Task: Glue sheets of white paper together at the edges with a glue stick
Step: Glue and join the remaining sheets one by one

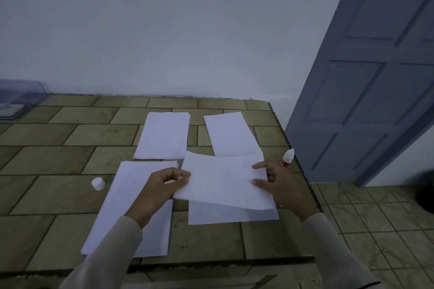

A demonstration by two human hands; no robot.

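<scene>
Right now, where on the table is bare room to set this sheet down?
The widest bare patch is left on the table, between tray, cap and near stack. A smaller one lies between the flat sheet and the front edge. The right is crowded: held sheet, glue.

No writing can be read anywhere in view.

The only printed surface is the red label on the glue bottle (287, 159), which stands just beyond the right hand (279, 185) at the right edge of the worktop (58, 159). The label carries pale markings, but they are too small and blurred to read as letters or a brand. The sheet (223, 180) pinched between the left hand (162, 187) and the right hand is plain white. So are the other sheets (162, 136) on the worktop beyond and beneath the hands, with no legible numbers, stamps or signs.
</scene>
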